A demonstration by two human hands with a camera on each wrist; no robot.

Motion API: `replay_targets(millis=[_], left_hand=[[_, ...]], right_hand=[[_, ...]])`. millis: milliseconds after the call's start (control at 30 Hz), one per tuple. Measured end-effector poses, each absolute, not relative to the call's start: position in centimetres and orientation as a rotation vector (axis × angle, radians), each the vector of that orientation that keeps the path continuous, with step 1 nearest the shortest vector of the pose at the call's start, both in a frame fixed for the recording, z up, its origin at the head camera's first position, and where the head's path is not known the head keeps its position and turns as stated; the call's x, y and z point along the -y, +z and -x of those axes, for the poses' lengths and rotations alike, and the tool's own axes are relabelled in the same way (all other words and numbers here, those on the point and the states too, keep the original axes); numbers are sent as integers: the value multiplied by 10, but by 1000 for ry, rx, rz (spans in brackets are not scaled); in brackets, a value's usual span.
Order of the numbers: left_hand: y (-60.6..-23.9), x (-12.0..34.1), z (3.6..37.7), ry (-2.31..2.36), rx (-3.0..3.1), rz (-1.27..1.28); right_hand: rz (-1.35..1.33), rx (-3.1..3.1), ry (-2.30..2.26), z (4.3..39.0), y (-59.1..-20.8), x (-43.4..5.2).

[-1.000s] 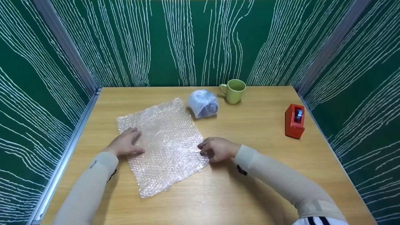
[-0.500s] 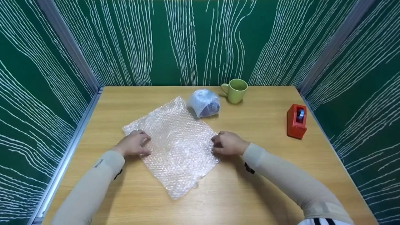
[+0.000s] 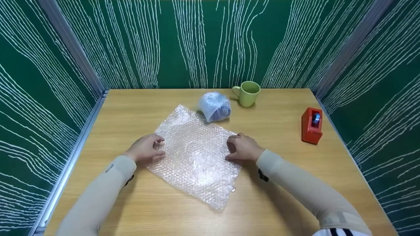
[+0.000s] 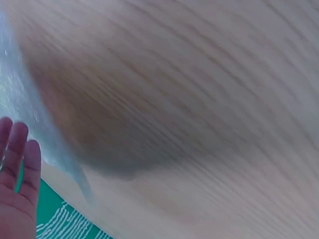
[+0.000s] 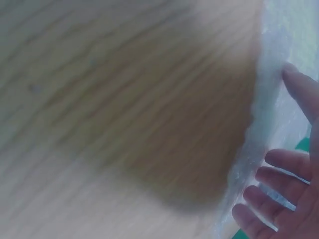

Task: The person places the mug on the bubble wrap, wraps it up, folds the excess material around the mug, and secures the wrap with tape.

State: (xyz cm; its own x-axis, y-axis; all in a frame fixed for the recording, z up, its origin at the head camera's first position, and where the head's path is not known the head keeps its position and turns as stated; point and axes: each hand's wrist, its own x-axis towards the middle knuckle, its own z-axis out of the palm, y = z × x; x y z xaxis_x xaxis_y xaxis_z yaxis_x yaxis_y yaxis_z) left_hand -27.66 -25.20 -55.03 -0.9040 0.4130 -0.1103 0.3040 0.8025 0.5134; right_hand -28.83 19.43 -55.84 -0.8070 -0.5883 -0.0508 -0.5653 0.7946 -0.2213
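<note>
A clear sheet of bubble wrap [image 3: 197,157] lies turned at an angle on the wooden table. My left hand [image 3: 144,148] is at its left edge, thumb and fingers parted; in the left wrist view the fingers [image 4: 31,172] look fairly straight beside the bubble wrap [image 4: 30,109]. At the right edge is my right hand [image 3: 245,147], its fingertips over the sheet. The right wrist view shows its thumb [image 5: 301,89] apart from the spread fingers, with bubble wrap [image 5: 274,59] alongside. Neither hand visibly pinches the sheet.
A bundle wrapped in bubble wrap [image 3: 215,106] stands just behind the sheet's far edge. A green mug [image 3: 248,95] is right of it, near the back edge. The red tape dispenser [image 3: 311,126] sits at the right. Green panels [image 3: 229,42] enclose the table [image 3: 279,118].
The bubble wrap has turned counterclockwise and shifted right, its near corner swinging rightward. Both hands have moved right with it, and the right hand's fingers have spread apart.
</note>
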Motion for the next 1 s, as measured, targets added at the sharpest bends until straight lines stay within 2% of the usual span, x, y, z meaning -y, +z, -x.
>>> replay_targets(millis=[300, 700, 1000], left_hand=[[-556, 235, 289, 802, -2783, -441], [-560, 220, 305, 1168, -2599, -95], [-569, 212, 304, 1285, -2634, -82]], right_hand=[[872, -2747, -469, 301, -554, -214], [939, -2633, -638, 316, -560, -237], [925, -2584, -603, 323, -559, -251]])
